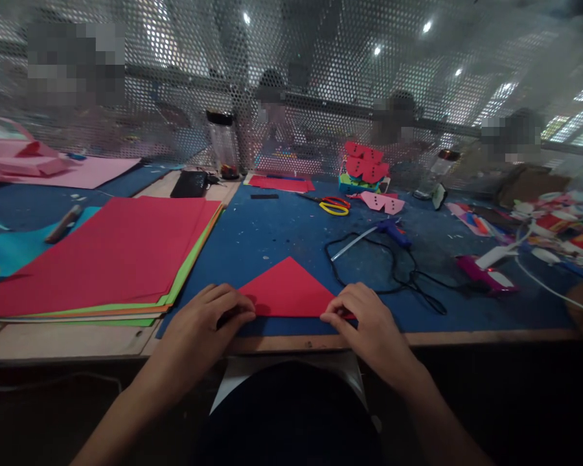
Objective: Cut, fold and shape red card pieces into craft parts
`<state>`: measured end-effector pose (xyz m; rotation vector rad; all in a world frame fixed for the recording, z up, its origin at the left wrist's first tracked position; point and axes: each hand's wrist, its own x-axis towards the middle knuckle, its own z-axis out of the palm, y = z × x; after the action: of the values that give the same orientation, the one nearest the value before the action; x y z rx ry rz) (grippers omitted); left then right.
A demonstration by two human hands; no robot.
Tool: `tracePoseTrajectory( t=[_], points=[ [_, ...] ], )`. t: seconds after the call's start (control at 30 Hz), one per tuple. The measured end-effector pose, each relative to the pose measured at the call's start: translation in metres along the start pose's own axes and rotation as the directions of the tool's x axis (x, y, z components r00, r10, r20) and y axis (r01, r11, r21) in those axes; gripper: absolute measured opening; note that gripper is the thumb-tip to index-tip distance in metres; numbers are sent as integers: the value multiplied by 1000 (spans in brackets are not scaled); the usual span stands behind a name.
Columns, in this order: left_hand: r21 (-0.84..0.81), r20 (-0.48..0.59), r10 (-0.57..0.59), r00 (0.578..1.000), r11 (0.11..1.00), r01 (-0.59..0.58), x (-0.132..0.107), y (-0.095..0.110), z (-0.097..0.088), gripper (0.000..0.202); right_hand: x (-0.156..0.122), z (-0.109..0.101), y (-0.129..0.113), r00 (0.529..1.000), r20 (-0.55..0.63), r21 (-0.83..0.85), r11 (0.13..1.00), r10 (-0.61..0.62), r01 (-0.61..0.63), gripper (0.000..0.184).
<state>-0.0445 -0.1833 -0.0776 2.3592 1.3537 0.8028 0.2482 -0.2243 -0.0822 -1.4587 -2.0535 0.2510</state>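
A red sheet of paper (pixel 289 291), folded into a triangle, lies on the blue mat (pixel 282 226) with its peak pointing away from me. My left hand (pixel 214 314) pinches its left corner between thumb and fingers. At the opposite corner my right hand (pixel 359 317) pinches the paper in the same way. The folded edge runs straight between both hands, near the front of the table. To the left lies a stack of coloured sheets (pixel 111 252), red on top with green and orange edges below.
Beyond the paper lie scissors (pixel 334 206) with red and yellow handles and a blue glue gun (pixel 393 232) with a looping black cord. Red and pink paper cut-outs (pixel 366 162), a clear bottle (pixel 223 145) and a black wallet (pixel 189 184) stand or lie farther back. A purple power strip (pixel 486 275) is right.
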Motion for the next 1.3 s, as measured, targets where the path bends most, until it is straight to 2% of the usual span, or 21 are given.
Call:
tracePoseTrajectory(
  t=[0.13,0.4,0.53,0.63,0.97,1.13,1.3],
  points=[
    [-24,2,-63,998,998,63,-1,-4,-2,16,1,0,1,999,-14,-19,999,33,-34,20],
    [4,17,-85,996,996,85,-2,-15,-8,22,2,-3,2,998,10,4,998,60,-60,19],
    [7,8,-68,998,998,68,0,-18,-11,19,3,-2,3,997,15,-13,997,77,-76,19],
    [19,7,-96,995,995,96,-2,-22,-12,15,3,-2,4,995,14,-37,994,101,-101,21],
    [15,-23,-121,992,992,121,-4,-25,-15,15,1,-4,9,997,20,-47,996,78,-77,20],
    [46,-37,-196,980,979,198,-6,-27,-17,17,1,-4,10,993,4,-73,990,117,-117,26],
    [49,-53,-164,985,985,166,-8,-30,-21,18,0,-5,13,995,12,-74,992,102,-101,25]
  ],
)
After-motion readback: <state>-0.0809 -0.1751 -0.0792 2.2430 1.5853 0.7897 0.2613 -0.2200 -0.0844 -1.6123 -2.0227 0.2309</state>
